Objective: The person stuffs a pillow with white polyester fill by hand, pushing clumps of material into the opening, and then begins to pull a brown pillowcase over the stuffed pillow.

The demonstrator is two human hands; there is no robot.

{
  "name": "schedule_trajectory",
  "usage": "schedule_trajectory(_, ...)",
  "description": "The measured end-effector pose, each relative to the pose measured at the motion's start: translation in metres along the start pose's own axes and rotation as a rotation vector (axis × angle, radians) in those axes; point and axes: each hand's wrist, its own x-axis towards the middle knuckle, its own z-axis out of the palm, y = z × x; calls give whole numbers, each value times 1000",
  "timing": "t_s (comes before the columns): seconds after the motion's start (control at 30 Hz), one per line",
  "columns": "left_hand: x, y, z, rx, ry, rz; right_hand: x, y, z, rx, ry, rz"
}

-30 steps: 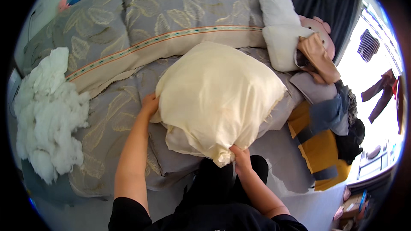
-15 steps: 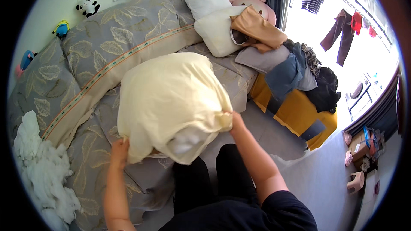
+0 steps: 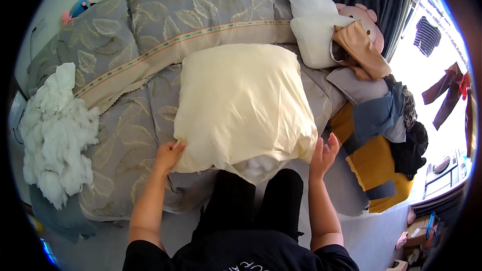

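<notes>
One cream fabric pillow [image 3: 243, 108] lies flat on the grey leaf-patterned bed [image 3: 130, 135], long axis running away from the person, open end nearest. Left hand [image 3: 168, 154] pinches its near-left corner. Right hand [image 3: 324, 153], fingers apart, touches its right edge. One white stuffing heap [image 3: 57, 130] lies left.

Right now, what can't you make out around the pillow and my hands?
Head view only:
- Left hand fingertips: tucked under the cream pillow corner, grip unclear.
- White stuffing at the open end: mostly inside the cover.
- Pink plush toy: partly covered by a tan garment.
</notes>
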Motion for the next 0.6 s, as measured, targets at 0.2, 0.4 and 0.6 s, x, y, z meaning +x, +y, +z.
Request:
schedule_trajectory(0.2,-69,117,40,320,140,1238,-49,-116,-30,60,-517,-863)
schedule_trajectory(0.4,-68,143,107,599,42,1414,-77,-76,39,-468,-727,-752)
schedule_trajectory(0.6,-72,144,125,570,-284,1510,-64,-62,66,-23,-759,-293)
